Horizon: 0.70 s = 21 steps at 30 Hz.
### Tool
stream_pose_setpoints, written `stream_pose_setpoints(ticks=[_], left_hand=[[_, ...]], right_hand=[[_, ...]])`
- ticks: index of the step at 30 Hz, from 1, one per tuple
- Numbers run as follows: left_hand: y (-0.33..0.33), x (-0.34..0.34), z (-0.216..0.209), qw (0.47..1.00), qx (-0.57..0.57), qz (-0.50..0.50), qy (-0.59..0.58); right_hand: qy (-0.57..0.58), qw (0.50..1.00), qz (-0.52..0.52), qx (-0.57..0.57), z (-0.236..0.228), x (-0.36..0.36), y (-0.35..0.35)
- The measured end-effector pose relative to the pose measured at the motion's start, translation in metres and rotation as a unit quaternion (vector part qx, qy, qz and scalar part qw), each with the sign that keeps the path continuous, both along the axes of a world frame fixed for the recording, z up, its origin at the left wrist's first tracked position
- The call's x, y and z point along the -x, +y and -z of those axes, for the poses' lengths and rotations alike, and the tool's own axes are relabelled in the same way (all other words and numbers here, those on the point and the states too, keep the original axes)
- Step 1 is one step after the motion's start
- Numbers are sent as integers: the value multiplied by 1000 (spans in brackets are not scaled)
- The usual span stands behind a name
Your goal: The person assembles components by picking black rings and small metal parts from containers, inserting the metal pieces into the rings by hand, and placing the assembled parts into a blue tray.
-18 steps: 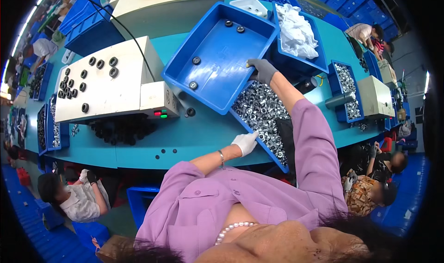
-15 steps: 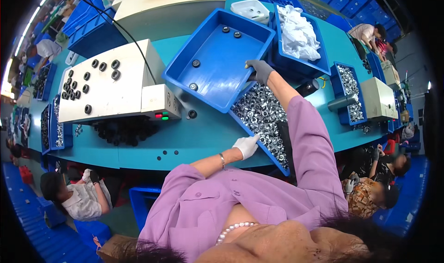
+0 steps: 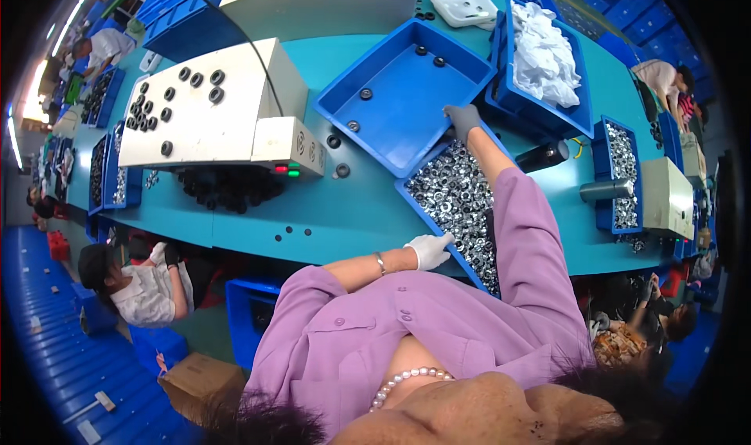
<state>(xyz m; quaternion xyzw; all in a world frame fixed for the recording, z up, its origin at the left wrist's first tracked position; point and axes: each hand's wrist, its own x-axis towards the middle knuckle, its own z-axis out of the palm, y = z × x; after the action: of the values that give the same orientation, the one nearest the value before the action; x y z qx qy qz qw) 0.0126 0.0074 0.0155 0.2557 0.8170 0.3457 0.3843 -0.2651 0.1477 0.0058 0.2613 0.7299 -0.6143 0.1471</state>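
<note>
My left hand (image 3: pixel 430 252), in a white glove, grips the near left rim of a blue bin (image 3: pixel 406 191) heaped with shiny metal nuts (image 3: pixel 450 187). Farther up, my right hand (image 3: pixel 463 121), in a dark grey glove, is closed on the right rim of a shallow blue tray (image 3: pixel 403 93). That tray overlaps the far end of the nut bin, and a few black rings (image 3: pixel 365 94) lie scattered inside it. My right sleeve covers the nut bin's right side. The fingertips under the tray rim are hidden.
A cream machine (image 3: pixel 211 109) stands left, with black rings on top and a dark pile underneath. White cloths fill a blue bin (image 3: pixel 583 116) at right, near a black cylinder (image 3: pixel 543 156). A white tub (image 3: pixel 461 5) sits behind. Several people work on both sides.
The blue tray has shifted slightly right, away from the machine, with my right hand on it. A black ring beside it now shows. My left hand stays on the nut bin's rim.
</note>
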Motion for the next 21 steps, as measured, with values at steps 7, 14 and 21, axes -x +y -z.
stream_pose_setpoints(ticks=[7,14,21], left_hand=[[1,-7,9,997,-31,22,-66],[-47,9,-29,730,-274,-403,-479],[-74,40,-33,591,-424,-464,-506]], right_hand=[[95,938,-85,-322,-9,-30,1],[318,853,-44,-411,1,-61,5],[223,925,-232,-201,-35,-183,9]])
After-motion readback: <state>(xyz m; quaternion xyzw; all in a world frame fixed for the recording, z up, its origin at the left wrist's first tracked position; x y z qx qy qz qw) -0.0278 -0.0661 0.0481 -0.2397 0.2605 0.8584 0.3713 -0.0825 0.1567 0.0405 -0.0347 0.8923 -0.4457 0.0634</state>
